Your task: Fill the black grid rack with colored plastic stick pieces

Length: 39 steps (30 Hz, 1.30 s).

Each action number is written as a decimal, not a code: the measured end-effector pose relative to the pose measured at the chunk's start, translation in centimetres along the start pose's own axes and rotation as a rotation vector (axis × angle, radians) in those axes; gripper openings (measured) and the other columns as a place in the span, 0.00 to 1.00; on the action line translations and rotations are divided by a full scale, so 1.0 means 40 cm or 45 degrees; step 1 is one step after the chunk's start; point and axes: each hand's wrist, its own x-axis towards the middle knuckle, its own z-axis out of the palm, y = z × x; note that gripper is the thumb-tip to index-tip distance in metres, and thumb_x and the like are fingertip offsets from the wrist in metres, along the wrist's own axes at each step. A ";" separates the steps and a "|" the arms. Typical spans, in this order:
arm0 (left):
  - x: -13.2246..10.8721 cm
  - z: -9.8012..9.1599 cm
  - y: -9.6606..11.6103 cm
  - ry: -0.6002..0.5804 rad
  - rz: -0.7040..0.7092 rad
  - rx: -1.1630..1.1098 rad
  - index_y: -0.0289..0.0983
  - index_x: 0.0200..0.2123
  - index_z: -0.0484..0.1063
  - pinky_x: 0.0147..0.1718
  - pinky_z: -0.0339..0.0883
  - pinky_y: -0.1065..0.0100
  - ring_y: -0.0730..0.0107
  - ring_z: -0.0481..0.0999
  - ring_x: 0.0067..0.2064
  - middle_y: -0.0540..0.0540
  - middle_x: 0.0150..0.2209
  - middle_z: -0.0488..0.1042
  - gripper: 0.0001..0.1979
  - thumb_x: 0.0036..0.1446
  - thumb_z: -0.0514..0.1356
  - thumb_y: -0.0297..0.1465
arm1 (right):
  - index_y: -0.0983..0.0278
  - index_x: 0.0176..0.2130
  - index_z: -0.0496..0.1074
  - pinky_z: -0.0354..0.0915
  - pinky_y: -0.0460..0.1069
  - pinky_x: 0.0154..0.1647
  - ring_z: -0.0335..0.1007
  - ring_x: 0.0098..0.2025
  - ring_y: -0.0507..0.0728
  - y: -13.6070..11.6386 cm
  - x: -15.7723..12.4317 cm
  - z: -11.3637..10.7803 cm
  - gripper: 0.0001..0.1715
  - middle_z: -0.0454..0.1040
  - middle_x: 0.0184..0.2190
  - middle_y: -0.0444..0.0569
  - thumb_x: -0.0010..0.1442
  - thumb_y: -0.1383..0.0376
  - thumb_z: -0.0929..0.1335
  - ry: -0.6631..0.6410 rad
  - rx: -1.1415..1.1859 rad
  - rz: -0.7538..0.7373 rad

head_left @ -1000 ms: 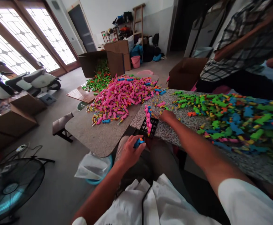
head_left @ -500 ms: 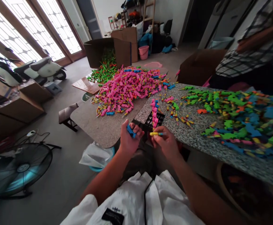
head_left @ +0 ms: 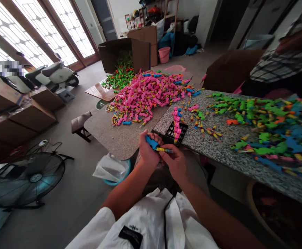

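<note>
My left hand (head_left: 147, 151) grips a small blue plastic toy piece (head_left: 151, 141) in front of the table edge. My right hand (head_left: 175, 162) pinches a thin yellow-tipped stick (head_left: 163, 150) whose end meets the blue piece. Just beyond the hands a black grid tray (head_left: 176, 131) sits on the granite table (head_left: 218, 147) with a row of pink pieces (head_left: 177, 121) standing in it.
A big pink heap (head_left: 151, 93) covers the left table (head_left: 117, 138); green and blue pieces (head_left: 267, 128) lie at right. Another person in a checked shirt (head_left: 286, 58) stands at far right. A floor fan (head_left: 26, 180), cardboard boxes (head_left: 125, 55), a scooter (head_left: 54, 74) and a plastic bag (head_left: 110, 169) occupy the floor.
My right hand came back from the table holding a stick and joined it to the blue piece in my left hand. The left hand rose toward the table edge.
</note>
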 end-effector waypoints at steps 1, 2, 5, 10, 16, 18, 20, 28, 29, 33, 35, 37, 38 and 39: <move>-0.001 0.001 0.000 0.007 0.000 -0.009 0.40 0.23 0.58 0.26 0.59 0.69 0.74 0.63 0.23 0.53 0.22 0.57 0.21 0.60 0.59 0.45 | 0.57 0.41 0.75 0.64 0.48 0.22 0.64 0.23 0.52 0.002 -0.001 -0.001 0.20 0.74 0.27 0.42 0.55 0.49 0.76 0.010 0.003 -0.003; -0.001 0.003 -0.001 0.015 0.002 -0.012 0.40 0.23 0.58 0.26 0.59 0.69 0.75 0.63 0.23 0.53 0.22 0.57 0.20 0.61 0.59 0.44 | 0.56 0.41 0.75 0.65 0.48 0.22 0.64 0.23 0.52 0.002 -0.003 -0.002 0.19 0.75 0.28 0.42 0.56 0.49 0.76 0.017 -0.002 -0.008; -0.002 0.006 -0.002 0.036 -0.003 0.001 0.40 0.24 0.58 0.25 0.58 0.69 0.75 0.62 0.23 0.53 0.22 0.57 0.20 0.61 0.59 0.44 | 0.54 0.42 0.76 0.65 0.49 0.23 0.65 0.23 0.53 0.003 -0.008 -0.005 0.16 0.76 0.30 0.43 0.57 0.50 0.75 0.012 -0.045 -0.045; -0.005 0.012 0.000 0.071 -0.027 0.008 0.40 0.23 0.58 0.24 0.57 0.70 0.75 0.62 0.23 0.53 0.21 0.59 0.20 0.61 0.59 0.43 | 0.54 0.43 0.78 0.73 0.53 0.30 0.74 0.30 0.58 -0.002 -0.017 -0.012 0.14 0.81 0.36 0.47 0.59 0.52 0.74 0.003 -0.187 -0.210; -0.011 0.014 0.005 0.074 -0.037 0.038 0.40 0.23 0.58 0.24 0.58 0.69 0.75 0.61 0.22 0.53 0.21 0.58 0.21 0.60 0.61 0.44 | 0.51 0.45 0.82 0.77 0.57 0.49 0.80 0.45 0.62 -0.017 -0.020 -0.029 0.10 0.83 0.42 0.48 0.63 0.57 0.72 -0.079 -0.363 -0.400; -0.012 0.014 0.005 0.077 -0.021 0.038 0.40 0.23 0.58 0.24 0.58 0.69 0.75 0.62 0.23 0.53 0.21 0.59 0.20 0.60 0.60 0.43 | 0.51 0.46 0.82 0.77 0.57 0.50 0.80 0.45 0.61 -0.022 -0.020 -0.034 0.11 0.83 0.43 0.47 0.63 0.58 0.73 -0.124 -0.376 -0.398; -0.013 0.014 0.004 0.070 -0.007 0.042 0.39 0.23 0.59 0.25 0.58 0.70 0.75 0.62 0.23 0.53 0.21 0.59 0.20 0.60 0.60 0.43 | 0.51 0.47 0.82 0.76 0.56 0.51 0.80 0.46 0.60 -0.030 -0.021 -0.038 0.12 0.83 0.44 0.46 0.63 0.58 0.73 -0.164 -0.373 -0.372; -0.014 0.017 -0.011 0.086 0.058 0.110 0.39 0.23 0.59 0.25 0.59 0.70 0.76 0.63 0.23 0.53 0.21 0.60 0.21 0.62 0.60 0.45 | 0.52 0.47 0.82 0.76 0.57 0.50 0.79 0.47 0.62 -0.067 -0.034 -0.040 0.13 0.82 0.45 0.48 0.63 0.60 0.70 -0.152 -0.421 -0.401; -0.014 0.017 -0.013 0.085 0.065 0.109 0.39 0.23 0.59 0.25 0.59 0.70 0.76 0.63 0.23 0.53 0.21 0.60 0.21 0.62 0.60 0.45 | 0.52 0.46 0.81 0.76 0.56 0.47 0.79 0.44 0.61 -0.064 -0.033 -0.039 0.13 0.82 0.43 0.48 0.63 0.60 0.69 -0.140 -0.390 -0.391; -0.012 0.017 -0.017 0.074 0.084 0.120 0.40 0.23 0.60 0.25 0.61 0.70 0.75 0.64 0.23 0.53 0.22 0.61 0.22 0.63 0.60 0.46 | 0.51 0.46 0.80 0.76 0.55 0.42 0.78 0.41 0.61 -0.045 -0.026 -0.036 0.13 0.81 0.40 0.48 0.64 0.58 0.69 -0.115 -0.299 -0.346; -0.011 0.017 -0.020 0.072 0.076 0.112 0.40 0.24 0.60 0.25 0.60 0.70 0.76 0.64 0.23 0.53 0.22 0.61 0.21 0.63 0.60 0.45 | 0.51 0.46 0.80 0.75 0.55 0.42 0.77 0.42 0.61 -0.038 -0.025 -0.035 0.11 0.80 0.41 0.48 0.65 0.57 0.69 -0.120 -0.291 -0.361; -0.009 0.016 -0.022 0.093 0.075 0.105 0.39 0.24 0.61 0.25 0.60 0.71 0.76 0.64 0.23 0.53 0.22 0.61 0.20 0.63 0.59 0.43 | 0.52 0.45 0.80 0.73 0.53 0.36 0.75 0.36 0.58 -0.029 -0.024 -0.034 0.10 0.79 0.37 0.47 0.67 0.55 0.69 -0.130 -0.238 -0.332; -0.009 0.016 -0.024 0.109 0.077 0.110 0.39 0.24 0.61 0.25 0.59 0.71 0.76 0.64 0.23 0.53 0.22 0.62 0.19 0.63 0.59 0.43 | 0.52 0.46 0.79 0.71 0.52 0.32 0.72 0.32 0.57 -0.024 -0.024 -0.034 0.10 0.78 0.35 0.46 0.68 0.55 0.69 -0.134 -0.201 -0.296; -0.008 0.014 -0.025 0.125 0.086 0.122 0.39 0.24 0.61 0.26 0.60 0.71 0.76 0.64 0.24 0.53 0.22 0.62 0.19 0.63 0.59 0.43 | 0.52 0.47 0.78 0.68 0.51 0.29 0.70 0.29 0.55 -0.017 -0.024 -0.034 0.11 0.77 0.34 0.45 0.69 0.54 0.68 -0.136 -0.163 -0.259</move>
